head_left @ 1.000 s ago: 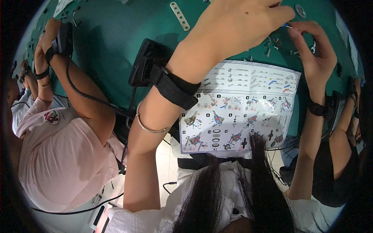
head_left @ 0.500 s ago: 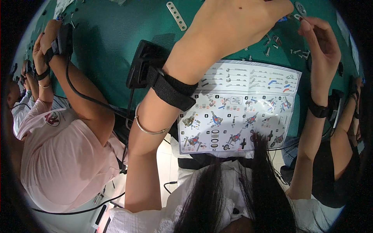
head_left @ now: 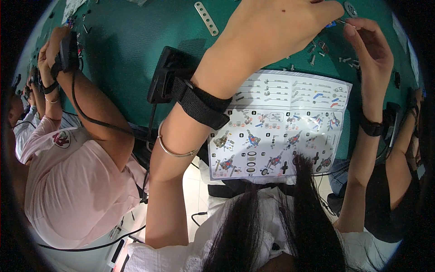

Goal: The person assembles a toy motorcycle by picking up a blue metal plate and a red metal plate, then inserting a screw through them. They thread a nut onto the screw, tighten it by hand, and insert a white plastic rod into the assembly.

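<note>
My left hand (head_left: 283, 29) reaches across to the top of the view with its fingers curled inward. Their tips are mostly hidden by the hand and the upper edge, so what they grip cannot be made out. Just under its thumb a small blue part (head_left: 331, 24) shows. Facing it from the right, my right hand (head_left: 374, 47) pinches a small silver metal piece (head_left: 343, 21) between thumb and forefinger, close to the blue part. Below both hands, loose screws (head_left: 312, 59) and a little metal bracket (head_left: 323, 46) lie on the green table mat (head_left: 131, 45).
A printed instruction sheet (head_left: 276, 104) with assembly drawings lies at the table's near edge. A perforated metal strip (head_left: 206, 18) lies beyond my left forearm, and a grey disc (head_left: 350, 9) at the top right. At left, a co-worker in a pink shirt (head_left: 81, 181) handles small parts.
My right hand has shifted slightly left toward my left hand, and the silver piece has turned more edge-on. My left hand has barely moved.
</note>
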Available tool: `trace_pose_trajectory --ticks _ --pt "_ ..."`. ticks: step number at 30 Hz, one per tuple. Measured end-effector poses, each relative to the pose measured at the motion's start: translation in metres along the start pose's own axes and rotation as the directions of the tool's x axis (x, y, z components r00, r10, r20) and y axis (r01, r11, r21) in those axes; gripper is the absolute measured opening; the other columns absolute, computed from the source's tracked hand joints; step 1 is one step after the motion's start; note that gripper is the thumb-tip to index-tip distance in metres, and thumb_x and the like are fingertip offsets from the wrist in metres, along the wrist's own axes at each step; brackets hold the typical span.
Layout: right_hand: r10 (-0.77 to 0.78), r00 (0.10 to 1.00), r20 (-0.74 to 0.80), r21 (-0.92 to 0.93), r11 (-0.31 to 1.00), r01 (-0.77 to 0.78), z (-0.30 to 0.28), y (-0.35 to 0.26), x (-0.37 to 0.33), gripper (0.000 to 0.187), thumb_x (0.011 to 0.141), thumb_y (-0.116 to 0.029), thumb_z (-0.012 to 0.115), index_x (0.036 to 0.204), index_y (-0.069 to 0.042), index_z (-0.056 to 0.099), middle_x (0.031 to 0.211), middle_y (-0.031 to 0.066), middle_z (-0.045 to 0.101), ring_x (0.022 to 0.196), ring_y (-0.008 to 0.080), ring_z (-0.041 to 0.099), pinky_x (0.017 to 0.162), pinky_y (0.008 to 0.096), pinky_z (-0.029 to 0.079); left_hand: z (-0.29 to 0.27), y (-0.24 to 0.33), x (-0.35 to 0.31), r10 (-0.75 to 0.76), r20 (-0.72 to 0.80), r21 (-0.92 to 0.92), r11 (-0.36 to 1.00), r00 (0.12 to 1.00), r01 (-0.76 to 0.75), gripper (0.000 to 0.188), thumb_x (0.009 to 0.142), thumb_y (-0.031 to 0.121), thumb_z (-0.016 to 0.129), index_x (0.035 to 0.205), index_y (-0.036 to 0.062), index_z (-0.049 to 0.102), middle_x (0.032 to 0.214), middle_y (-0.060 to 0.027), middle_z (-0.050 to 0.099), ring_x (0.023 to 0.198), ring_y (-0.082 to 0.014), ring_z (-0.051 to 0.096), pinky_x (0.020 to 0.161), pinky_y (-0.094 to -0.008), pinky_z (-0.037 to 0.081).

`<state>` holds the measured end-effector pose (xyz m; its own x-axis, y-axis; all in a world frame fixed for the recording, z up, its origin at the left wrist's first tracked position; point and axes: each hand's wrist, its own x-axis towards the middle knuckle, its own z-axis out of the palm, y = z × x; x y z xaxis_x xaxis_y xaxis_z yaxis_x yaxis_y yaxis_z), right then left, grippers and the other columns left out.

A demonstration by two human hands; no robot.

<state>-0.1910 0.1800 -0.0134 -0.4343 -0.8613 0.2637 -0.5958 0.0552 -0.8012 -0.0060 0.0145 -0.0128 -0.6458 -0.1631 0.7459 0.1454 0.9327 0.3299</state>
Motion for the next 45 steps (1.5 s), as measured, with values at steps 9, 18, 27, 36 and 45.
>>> trace_pose_trajectory --ticks 9,18,27,36,45 --pt "0.021 0.999 0.026 0.101 0.995 -0.023 -0.002 0.003 0.005 0.023 0.094 -0.014 0.066 0.116 -0.007 0.068 0.111 0.0043 0.07 0.102 0.0123 0.065 0.093 0.026 0.051 0.0 -0.002 0.002 -0.022 -0.004 -0.091 0.996 1.0 0.022 0.011 0.081 0.004 0.061 0.091 0.0024 0.057 0.081 -0.0098 0.051 0.074 -0.0266 0.06 0.061 -0.0362 0.052" --pt "-0.004 1.0 0.029 0.022 1.0 0.003 0.007 -0.004 0.003 0.026 0.095 -0.02 0.066 0.117 -0.008 0.069 0.112 0.0036 0.07 0.098 0.0128 0.066 0.093 0.0284 0.051 0.0 -0.005 0.0 -0.004 -0.032 -0.089 0.996 0.999 0.001 0.012 0.079 0.003 0.061 0.09 0.0016 0.055 0.08 -0.0112 0.05 0.075 -0.0288 0.059 0.063 -0.0364 0.051" --pt "0.012 0.997 0.076 0.002 1.0 -0.012 -0.001 0.002 0.003 0.024 0.095 -0.016 0.066 0.117 -0.007 0.069 0.109 0.0034 0.07 0.1 0.0116 0.065 0.095 0.0271 0.049 0.003 -0.007 0.0 0.003 -0.039 -0.084 0.996 0.999 -0.006 0.013 0.078 0.002 0.062 0.089 0.0023 0.055 0.08 -0.011 0.05 0.076 -0.0291 0.06 0.063 -0.037 0.052" --pt "-0.096 0.995 -0.009 0.082 0.992 0.096 0.011 -0.007 0.005 0.02 0.094 -0.007 0.065 0.114 -0.006 0.068 0.115 0.002 0.067 0.105 0.0101 0.061 0.095 0.0234 0.047 -0.006 0.001 0.003 -0.033 -0.027 -0.05 0.998 0.999 0.031 0.018 0.077 0.001 0.064 0.094 0.0037 0.056 0.085 -0.0105 0.053 0.08 -0.0299 0.06 0.065 -0.0374 0.051" --pt "-0.077 0.996 0.035 0.026 0.997 0.076 0.015 -0.003 0.01 0.019 0.093 -0.007 0.067 0.112 -0.006 0.069 0.109 0.001 0.068 0.102 0.0077 0.061 0.092 0.0222 0.046 -0.002 -0.004 0.001 -0.079 -0.003 -0.102 0.992 0.997 0.078 0.019 0.078 0.003 0.065 0.094 0.0047 0.056 0.085 -0.0104 0.053 0.079 -0.0306 0.059 0.066 -0.0384 0.05"
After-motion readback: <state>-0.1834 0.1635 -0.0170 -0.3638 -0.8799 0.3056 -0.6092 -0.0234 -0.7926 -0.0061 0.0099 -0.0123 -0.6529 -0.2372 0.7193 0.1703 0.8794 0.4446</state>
